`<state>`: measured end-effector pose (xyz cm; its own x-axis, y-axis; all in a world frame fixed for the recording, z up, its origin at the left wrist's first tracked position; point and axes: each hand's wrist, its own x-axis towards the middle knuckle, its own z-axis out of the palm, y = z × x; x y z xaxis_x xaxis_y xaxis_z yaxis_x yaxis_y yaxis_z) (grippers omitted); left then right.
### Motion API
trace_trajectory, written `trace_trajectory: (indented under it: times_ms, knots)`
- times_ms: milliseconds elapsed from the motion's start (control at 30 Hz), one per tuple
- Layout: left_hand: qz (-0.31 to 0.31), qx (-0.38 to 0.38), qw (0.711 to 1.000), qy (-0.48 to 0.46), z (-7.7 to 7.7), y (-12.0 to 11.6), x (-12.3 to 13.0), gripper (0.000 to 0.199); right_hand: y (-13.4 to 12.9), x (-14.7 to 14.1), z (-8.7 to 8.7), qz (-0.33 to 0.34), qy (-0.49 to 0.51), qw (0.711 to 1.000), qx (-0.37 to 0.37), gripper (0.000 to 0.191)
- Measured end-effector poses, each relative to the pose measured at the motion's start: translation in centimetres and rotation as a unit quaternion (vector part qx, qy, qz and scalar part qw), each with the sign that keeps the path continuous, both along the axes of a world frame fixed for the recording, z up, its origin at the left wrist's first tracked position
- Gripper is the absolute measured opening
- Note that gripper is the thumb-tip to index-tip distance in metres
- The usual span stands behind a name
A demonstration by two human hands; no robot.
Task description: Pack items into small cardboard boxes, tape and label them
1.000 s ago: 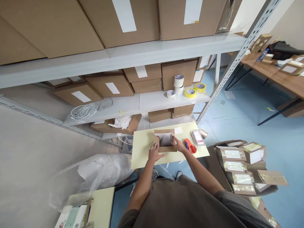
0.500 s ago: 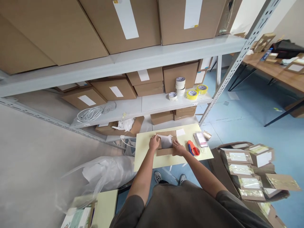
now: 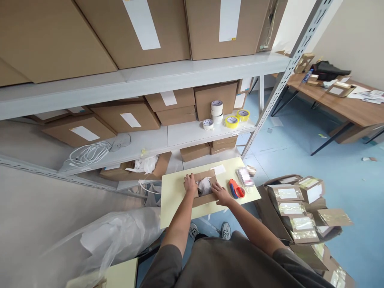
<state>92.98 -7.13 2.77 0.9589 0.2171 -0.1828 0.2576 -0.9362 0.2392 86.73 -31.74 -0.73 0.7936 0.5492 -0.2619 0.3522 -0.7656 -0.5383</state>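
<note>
A small open cardboard box (image 3: 205, 199) lies on the pale yellow tabletop (image 3: 172, 208), its flaps folded out at the back and front. A whitish wrapped item (image 3: 205, 186) shows inside it, with a dark patch at its left. My left hand (image 3: 190, 185) grips the box's left side, fingers over the flap. On the opposite side, my right hand (image 3: 221, 194) holds the right flap, fingers bent over its edge. Right of that hand lies an orange and blue tape dispenser (image 3: 237, 189). A white paper (image 3: 220, 169) sits behind the box.
Tape rolls (image 3: 231, 121), a coiled white cable (image 3: 90, 154) and cardboard boxes (image 3: 130, 120) stand on the grey shelving just beyond the table. At right on the floor, a large carton (image 3: 270, 212) holds several small taped boxes. Plastic wrap (image 3: 120, 236) lies at left.
The view has shifted slightly to the right. Both hands stay on the box's sides; the wrapped item inside looks more crumpled, with a dark patch now showing.
</note>
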Motion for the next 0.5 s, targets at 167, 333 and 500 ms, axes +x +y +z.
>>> trace_trajectory:
  times_ms: [167, 333, 500]
  knots:
    - [-0.040, 0.006, 0.997, -0.058, -0.5, -1.3, -2.0, 0.060, -0.4, -0.3, -0.2, -0.048, -0.025, 0.997, 0.052, 0.085]
    - [-0.144, -0.081, 0.985, -0.058, -0.5, 0.0, -3.7, 0.053, -0.7, 0.7, 0.1, -0.096, -0.017, 0.990, 0.106, 0.061]
    - [-0.169, -0.187, 0.967, -0.020, -0.4, 2.4, -5.0, 0.042, -1.0, 1.1, 1.3, -0.178, -0.003, 0.978, 0.107, 0.046]
